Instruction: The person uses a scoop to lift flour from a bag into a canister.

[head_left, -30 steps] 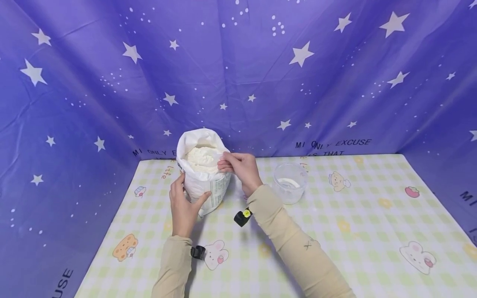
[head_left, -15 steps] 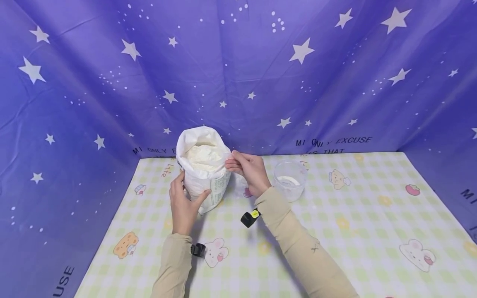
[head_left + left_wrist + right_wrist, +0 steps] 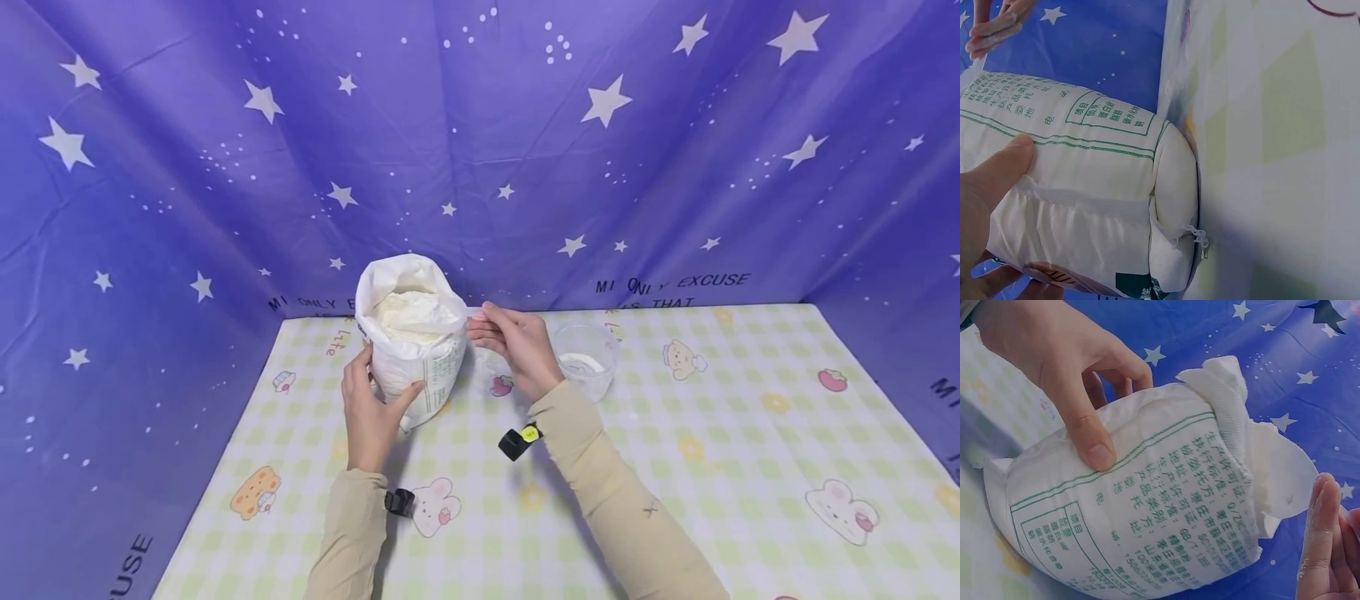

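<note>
A white cloth bag of flour (image 3: 420, 375) with green print stands upright at the table's back edge. Its rolled mouth gapes around pale flour (image 3: 408, 312). My left hand (image 3: 372, 421) grips the bag's side, thumb on the printed front and fingers round the far side, as the left wrist view also shows. At the bag's rim, my right hand (image 3: 522, 346) pinches the thin handle of a translucent scoop (image 3: 1291, 478), whose bowl is over the mouth. White powder coats the right fingers (image 3: 1317, 544). Flour in the scoop is hard to make out.
A clear round plastic tub (image 3: 596, 383) with some white powder inside stands right of the bag, partly behind the right wrist. A checked tablecloth (image 3: 630, 542) covers the table. A blue starry curtain (image 3: 480, 150) hangs directly behind.
My right hand has drawn back rightward from over the bag's mouth to beyond its rim, bringing the scoop along and exposing its handle. The left hand and bag stay put.
</note>
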### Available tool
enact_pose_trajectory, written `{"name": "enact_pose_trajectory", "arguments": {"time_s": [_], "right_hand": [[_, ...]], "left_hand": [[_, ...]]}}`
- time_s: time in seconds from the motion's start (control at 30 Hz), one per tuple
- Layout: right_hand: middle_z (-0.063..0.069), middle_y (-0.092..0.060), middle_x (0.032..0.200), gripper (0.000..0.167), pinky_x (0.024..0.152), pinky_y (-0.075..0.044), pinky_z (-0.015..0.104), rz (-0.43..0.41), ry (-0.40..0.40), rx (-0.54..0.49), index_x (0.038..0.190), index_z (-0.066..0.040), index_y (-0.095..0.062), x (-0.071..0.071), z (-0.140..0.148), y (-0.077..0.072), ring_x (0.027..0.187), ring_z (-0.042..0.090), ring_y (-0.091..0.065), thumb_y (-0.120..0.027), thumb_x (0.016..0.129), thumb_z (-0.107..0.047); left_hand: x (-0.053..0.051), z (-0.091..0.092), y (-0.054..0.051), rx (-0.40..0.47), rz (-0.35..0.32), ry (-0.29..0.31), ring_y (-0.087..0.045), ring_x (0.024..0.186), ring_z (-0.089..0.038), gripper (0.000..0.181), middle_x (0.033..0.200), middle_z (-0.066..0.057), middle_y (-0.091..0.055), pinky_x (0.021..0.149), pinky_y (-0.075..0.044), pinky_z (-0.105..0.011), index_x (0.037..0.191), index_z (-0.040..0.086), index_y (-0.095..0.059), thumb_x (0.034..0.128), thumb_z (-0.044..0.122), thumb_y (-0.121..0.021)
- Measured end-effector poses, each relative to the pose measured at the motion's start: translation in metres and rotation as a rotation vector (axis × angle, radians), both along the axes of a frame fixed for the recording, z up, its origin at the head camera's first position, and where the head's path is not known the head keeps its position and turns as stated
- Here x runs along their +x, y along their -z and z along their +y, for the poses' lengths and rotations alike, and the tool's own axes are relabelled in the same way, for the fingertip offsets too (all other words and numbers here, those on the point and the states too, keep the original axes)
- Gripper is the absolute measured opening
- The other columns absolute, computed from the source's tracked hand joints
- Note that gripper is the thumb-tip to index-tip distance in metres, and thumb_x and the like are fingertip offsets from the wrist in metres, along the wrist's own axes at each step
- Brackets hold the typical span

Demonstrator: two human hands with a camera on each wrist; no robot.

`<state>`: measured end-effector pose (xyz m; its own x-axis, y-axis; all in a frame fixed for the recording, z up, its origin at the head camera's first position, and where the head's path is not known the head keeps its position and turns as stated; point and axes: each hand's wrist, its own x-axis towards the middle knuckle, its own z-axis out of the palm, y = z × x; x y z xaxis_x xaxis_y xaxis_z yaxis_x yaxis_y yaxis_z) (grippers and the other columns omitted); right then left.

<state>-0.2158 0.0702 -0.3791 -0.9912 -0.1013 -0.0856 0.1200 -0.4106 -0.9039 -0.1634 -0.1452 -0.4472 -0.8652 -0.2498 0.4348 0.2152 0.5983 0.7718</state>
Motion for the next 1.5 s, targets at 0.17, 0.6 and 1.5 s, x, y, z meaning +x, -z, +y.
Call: {"name": "enact_pose_trajectory", "arguments": {"time_s": [0.17,0.6,1.5], "right_hand": [[0.008,-0.075,0.090,0.028,0.077,-0.062,0.021,-0.008,0.001,-0.036,0.109,0.007,-0.066,0.004,0.011,0.000,0.077,0.012,-0.072,-0.060,0.100,-0.019],[0.005,-0.074,0.090,0.022,0.079,-0.061,0.021,0.000,0.014,-0.055,0.096,-0.005,-0.071,0.011,0.040,-0.001,0.080,0.012,-0.070,-0.061,0.100,-0.023],[0.007,-0.073,0.084,0.021,0.073,-0.061,0.018,0.020,0.135,-0.273,0.092,-0.002,-0.071,0.034,0.115,0.006,0.078,0.013,-0.070,-0.060,0.100,-0.018]], "left_hand": [[0.000,0.000,0.001,0.000,-0.022,-0.008,-0.043,0.129,-0.029,0.089,0.138,-0.015,-0.046,0.113,-0.043,-0.041,0.145,0.005,-0.040,0.0730,0.024,-0.089],[-0.002,-0.001,-0.001,-0.011,-0.030,-0.012,-0.042,0.130,-0.029,0.091,0.139,-0.015,-0.045,0.115,-0.042,-0.039,0.146,0.005,-0.039,0.0733,0.024,-0.089],[-0.002,0.000,0.002,-0.014,-0.013,-0.006,-0.042,0.130,-0.030,0.090,0.139,-0.016,-0.045,0.113,-0.043,-0.044,0.146,0.004,-0.039,0.0735,0.023,-0.089]]}}
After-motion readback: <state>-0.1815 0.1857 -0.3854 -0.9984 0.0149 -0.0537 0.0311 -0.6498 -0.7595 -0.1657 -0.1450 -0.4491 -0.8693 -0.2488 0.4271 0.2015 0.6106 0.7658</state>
